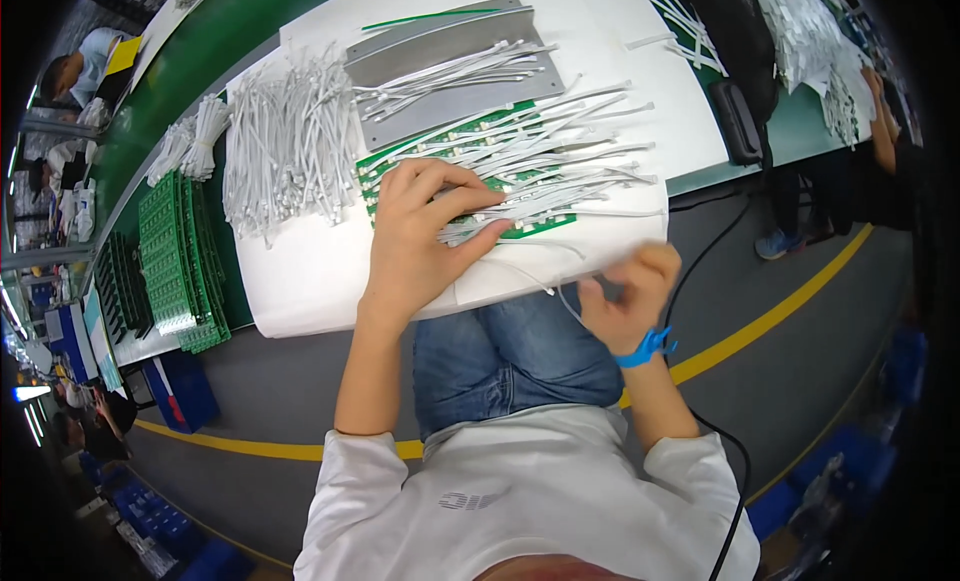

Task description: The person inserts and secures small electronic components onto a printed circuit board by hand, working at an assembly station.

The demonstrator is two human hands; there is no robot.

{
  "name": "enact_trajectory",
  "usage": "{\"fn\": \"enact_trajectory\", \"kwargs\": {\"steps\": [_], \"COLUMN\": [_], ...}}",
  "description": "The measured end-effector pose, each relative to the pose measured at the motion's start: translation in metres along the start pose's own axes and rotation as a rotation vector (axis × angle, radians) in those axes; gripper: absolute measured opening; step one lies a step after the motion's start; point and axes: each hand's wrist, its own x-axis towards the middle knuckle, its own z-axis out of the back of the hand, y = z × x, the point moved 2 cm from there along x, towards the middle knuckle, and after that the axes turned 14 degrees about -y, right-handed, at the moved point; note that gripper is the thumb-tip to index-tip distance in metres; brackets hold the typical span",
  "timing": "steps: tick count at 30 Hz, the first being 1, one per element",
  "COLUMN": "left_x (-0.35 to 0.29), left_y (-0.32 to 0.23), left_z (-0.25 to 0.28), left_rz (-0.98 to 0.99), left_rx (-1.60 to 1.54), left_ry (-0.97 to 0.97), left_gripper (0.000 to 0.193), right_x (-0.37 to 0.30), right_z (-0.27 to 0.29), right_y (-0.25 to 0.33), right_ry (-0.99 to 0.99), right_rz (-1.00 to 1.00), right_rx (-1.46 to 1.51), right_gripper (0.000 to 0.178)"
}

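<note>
A green circuit board panel (545,224) lies near the front of the white-covered table, with many white cables (590,178) laid across it, their ends reaching out past its right side. My left hand (420,216) rests over the board's left part. Its fingers are bent, and the thumb and index finger come close together around white cables; the exact grip is partly hidden. Beyond the table's front edge is my right hand (630,296), wearing a blue wrist strap (645,348). Motion blurs its curled fingers. One loose white cable (530,277) hangs over the edge near it.
Behind the board, a grey metal plate (385,131) carries more white cables. A large cable pile (290,146) lies at left, beside stacked green boards (180,256). A black case (735,121) stands at right, with a black cord (715,246) hanging down. Other people work nearby.
</note>
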Motion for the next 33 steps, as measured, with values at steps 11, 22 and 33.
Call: {"fn": "enact_trajectory", "kwargs": {"steps": [11,22,33], "left_x": [0.001,0.025,0.018], "left_y": [0.002,-0.018,-0.02], "left_z": [-0.001,-0.014,-0.038], "left_rz": [-0.01,-0.082,-0.043], "left_rx": [-0.027,0.126,0.285], "left_ry": [0.015,0.004,0.004], "left_gripper": [0.026,0.057,0.075], "right_x": [-0.049,0.058,0.169], "right_z": [-0.014,0.029,-0.055], "right_y": [0.011,0.022,-0.008], "right_ry": [0.345,0.473,0.515], "right_rz": [-0.187,-0.647,-0.112], "right_rx": [-0.095,0.38,-0.054], "right_gripper": [0.025,0.036,0.006]}}
